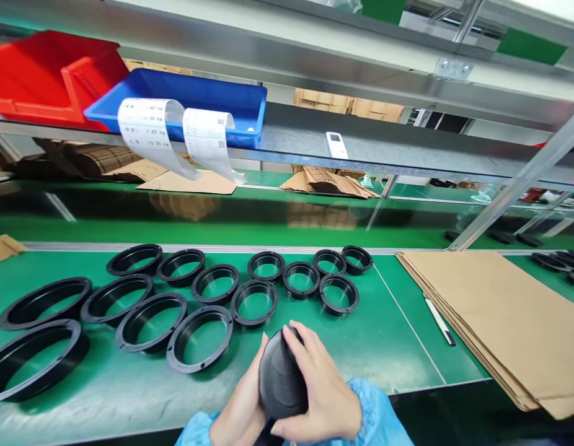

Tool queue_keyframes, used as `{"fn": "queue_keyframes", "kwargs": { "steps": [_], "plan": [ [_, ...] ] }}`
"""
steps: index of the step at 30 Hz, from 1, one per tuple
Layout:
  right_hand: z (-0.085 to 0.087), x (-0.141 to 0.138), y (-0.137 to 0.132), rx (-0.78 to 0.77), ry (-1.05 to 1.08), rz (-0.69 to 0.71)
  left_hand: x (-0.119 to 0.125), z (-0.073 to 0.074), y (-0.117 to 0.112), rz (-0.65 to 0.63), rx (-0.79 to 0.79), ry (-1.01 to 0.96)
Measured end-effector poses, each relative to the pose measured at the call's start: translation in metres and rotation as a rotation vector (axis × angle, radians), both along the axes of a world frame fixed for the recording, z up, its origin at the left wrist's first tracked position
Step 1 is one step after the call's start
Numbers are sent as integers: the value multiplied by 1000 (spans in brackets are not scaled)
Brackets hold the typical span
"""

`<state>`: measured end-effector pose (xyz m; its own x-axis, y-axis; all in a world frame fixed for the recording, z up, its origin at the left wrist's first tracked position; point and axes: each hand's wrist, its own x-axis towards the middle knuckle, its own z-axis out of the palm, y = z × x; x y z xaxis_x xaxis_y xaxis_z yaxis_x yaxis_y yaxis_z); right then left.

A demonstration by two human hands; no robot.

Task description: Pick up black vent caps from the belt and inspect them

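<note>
Both of my hands clasp one black rounded plastic part (280, 379) close to me, just above the front edge of the green bench (389, 334). My left hand (240, 412) cups its left side with fingers wrapped round it. My right hand (322, 390) lies over its right side and top, fingers curled on it. Several black plastic rings (201, 337) lie flat on the bench in rows just beyond my hands, the nearest ring a short way to the upper left.
A stack of brown cardboard sheets (496, 322) lies at the right, with a white pen (439, 320) beside it. On the shelf above sit a red bin (49, 74), a blue tray (194, 93) with paper slips (150, 133), and a white remote (336, 145).
</note>
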<state>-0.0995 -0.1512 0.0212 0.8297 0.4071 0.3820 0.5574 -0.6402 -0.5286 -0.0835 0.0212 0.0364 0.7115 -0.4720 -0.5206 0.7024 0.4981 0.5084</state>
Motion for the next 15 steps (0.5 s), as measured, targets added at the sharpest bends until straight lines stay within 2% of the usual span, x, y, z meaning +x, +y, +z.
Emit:
{"fn": "queue_keyframes", "kwargs": {
  "steps": [2,4,5,7,9,11,15],
  "plan": [
    [7,22,-24,19,-93,-171,5,-6,-1,-42,72,-175],
    [12,51,-53,0,-153,-447,10,-17,0,-3,240,-343],
    [14,66,-67,-37,-142,-574,13,-23,1,34,320,-395],
    [14,91,-88,-155,-57,-720,17,-35,4,91,387,-450],
    [10,103,-97,-272,34,-750,19,-44,6,115,370,-464],
    [1,101,-96,-349,72,-732,18,-48,8,117,338,-473],
    [-17,64,-82,-426,38,-681,14,-46,11,98,316,-499]
  ]
}}
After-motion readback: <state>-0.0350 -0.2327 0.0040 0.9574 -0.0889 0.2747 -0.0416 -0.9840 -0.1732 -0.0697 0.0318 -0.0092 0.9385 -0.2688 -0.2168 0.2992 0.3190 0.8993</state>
